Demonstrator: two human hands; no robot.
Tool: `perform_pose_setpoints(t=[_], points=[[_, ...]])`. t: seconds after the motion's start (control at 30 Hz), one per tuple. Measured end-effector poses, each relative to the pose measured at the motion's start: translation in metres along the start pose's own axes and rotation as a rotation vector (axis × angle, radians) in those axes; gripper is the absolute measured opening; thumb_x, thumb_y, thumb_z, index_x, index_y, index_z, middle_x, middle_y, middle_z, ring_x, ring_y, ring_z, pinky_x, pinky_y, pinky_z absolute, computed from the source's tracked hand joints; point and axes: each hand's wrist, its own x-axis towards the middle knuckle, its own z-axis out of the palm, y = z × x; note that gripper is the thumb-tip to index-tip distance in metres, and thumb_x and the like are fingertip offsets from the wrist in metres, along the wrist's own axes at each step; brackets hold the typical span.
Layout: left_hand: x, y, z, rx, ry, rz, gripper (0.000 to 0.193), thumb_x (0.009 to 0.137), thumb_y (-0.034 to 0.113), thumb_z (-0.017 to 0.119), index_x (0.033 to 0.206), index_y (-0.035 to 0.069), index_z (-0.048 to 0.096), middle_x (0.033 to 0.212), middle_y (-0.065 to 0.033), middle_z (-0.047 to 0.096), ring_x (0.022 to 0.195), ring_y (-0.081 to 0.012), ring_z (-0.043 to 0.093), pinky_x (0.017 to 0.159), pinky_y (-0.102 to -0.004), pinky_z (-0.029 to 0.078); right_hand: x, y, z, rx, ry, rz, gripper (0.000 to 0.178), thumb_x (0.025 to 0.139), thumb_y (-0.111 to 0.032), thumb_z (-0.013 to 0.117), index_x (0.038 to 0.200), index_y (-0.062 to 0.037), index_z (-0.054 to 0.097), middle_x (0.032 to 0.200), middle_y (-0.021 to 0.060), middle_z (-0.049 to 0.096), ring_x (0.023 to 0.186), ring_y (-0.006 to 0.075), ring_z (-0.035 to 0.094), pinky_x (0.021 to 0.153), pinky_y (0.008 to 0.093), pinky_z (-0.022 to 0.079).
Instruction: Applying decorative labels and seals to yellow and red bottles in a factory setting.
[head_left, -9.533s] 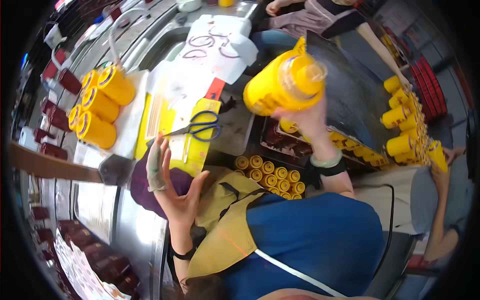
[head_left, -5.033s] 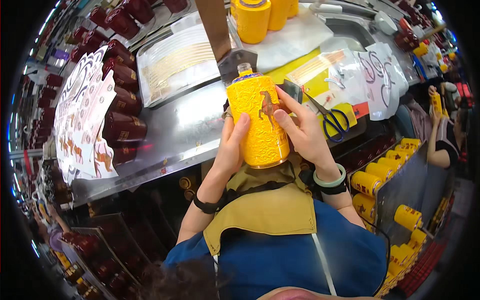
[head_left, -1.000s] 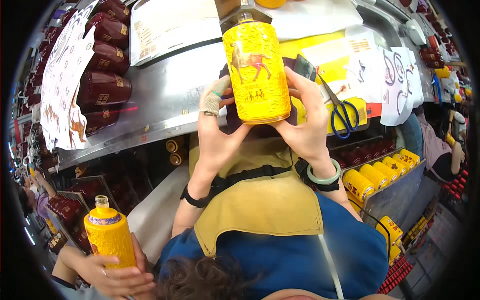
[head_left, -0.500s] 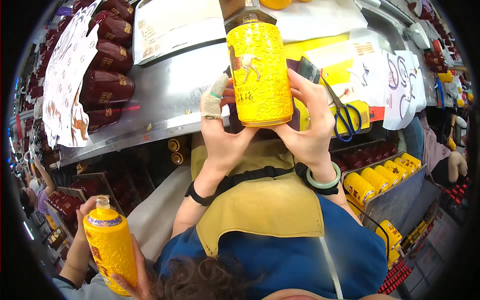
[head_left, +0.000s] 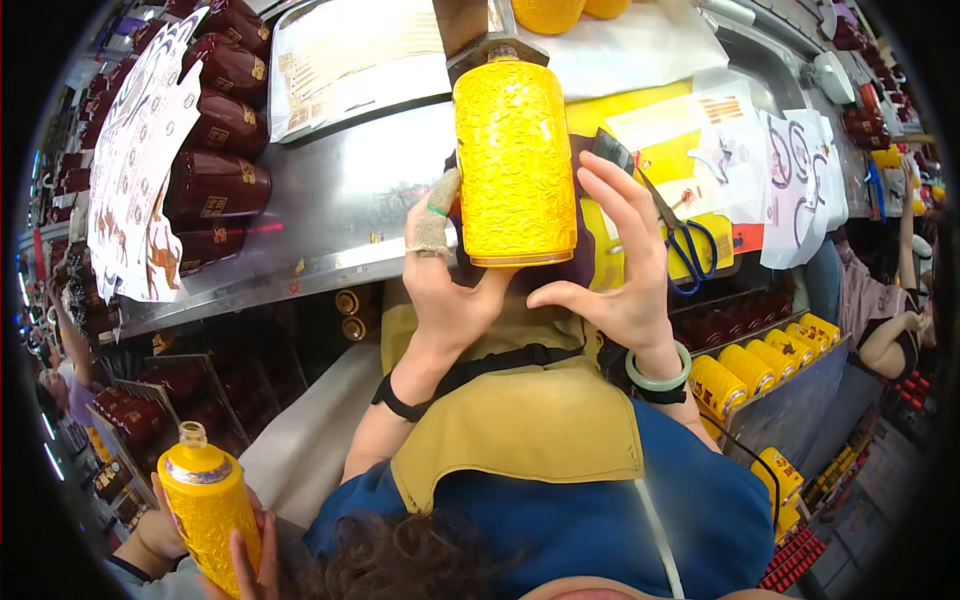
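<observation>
A yellow embossed bottle (head_left: pixel 514 165) lies before me with its base toward me and its neck pointing away over a dark cloth. My left hand (head_left: pixel 447 265) grips its left side and base; a pale cloth cot with a green band covers one finger. My right hand (head_left: pixel 625 265) is apart from the bottle on its right, fingers spread, holding nothing. Scissors with blue handles (head_left: pixel 690 245) lie just right of that hand, by a dark flat piece (head_left: pixel 613 150).
Dark red bottles (head_left: pixel 222 185) stand at the left behind a printed sticker sheet (head_left: pixel 140 170). A white sheet tray (head_left: pixel 350 70) lies at the back. Right are paper sheets (head_left: pixel 795 185) and a crate of yellow bottles (head_left: pixel 745 360). At lower left a co-worker holds another yellow bottle (head_left: pixel 208 505).
The bottle has turned, so its horse picture and lettering no longer show, only plain embossing. My right hand has let go and opened. The co-worker's bottle has shifted lower.
</observation>
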Motion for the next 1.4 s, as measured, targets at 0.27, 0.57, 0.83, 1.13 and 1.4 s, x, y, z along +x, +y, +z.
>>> perform_pose_setpoints(t=[0.27,0.57,0.83,1.13,1.4], points=[[-0.008,-0.005,0.006,-0.268,-0.102,-0.165,0.082,0.083,0.001,0.079,0.151,-0.007,0.035,0.143,-0.0182,0.054,0.132,-0.0262,0.054,0.112,-0.039,0.042,-0.014,0.012,0.036,0.354,0.108,0.257,0.089,0.07,-0.009,0.091,0.147,-0.0032,0.046,0.142,0.0141,0.048,0.124,0.0265,0.058,0.099,0.0385,0.054],[-0.005,-0.002,-0.003,-0.089,-0.147,-0.132,0.08,0.082,0.012,0.083,0.148,-0.005,0.042,0.14,-0.0203,0.057,0.129,-0.031,0.057,0.109,-0.0394,0.044,-0.006,0.005,0.03,0.348,0.109,0.26,0.079,0.071,-0.005,0.09,0.141,-0.0021,0.054,0.142,0.0138,0.049,0.123,0.024,0.059,0.094,0.0359,0.059],[0.001,-0.005,-0.001,0.091,-0.005,0.007,0.083,0.068,0.006,0.089,0.142,0.0,0.051,0.133,-0.0153,0.057,0.119,-0.0277,0.059,0.1,-0.0376,0.05,0.001,-0.007,0.027,0.029,0.123,0.192,0.076,0.064,-0.006,0.091,0.134,-0.0051,0.062,0.134,0.0133,0.06,0.118,0.0308,0.06,0.097,0.0403,0.052],[0.005,-0.005,0.003,0.094,-0.018,0.037,0.083,0.064,0.005,0.089,0.139,-0.002,0.054,0.128,-0.0155,0.06,0.111,-0.0269,0.063,0.098,-0.0372,0.051,0.002,-0.003,0.034,-0.084,0.151,0.061,0.077,0.057,-0.003,0.088,0.13,-0.0076,0.066,0.133,0.0117,0.062,0.114,0.0314,0.057,0.098,0.0411,0.048],[0.003,-0.005,0.006,0.064,0.01,0.012,0.082,0.066,0.008,0.091,0.139,-0.001,0.055,0.124,-0.0144,0.063,0.115,-0.0274,0.064,0.099,-0.0378,0.051,-0.002,-0.003,0.035,-0.021,0.167,0.142,0.08,0.058,-0.002,0.089,0.133,-0.0053,0.063,0.133,0.0126,0.062,0.117,0.0322,0.059,0.099,0.041,0.048]])
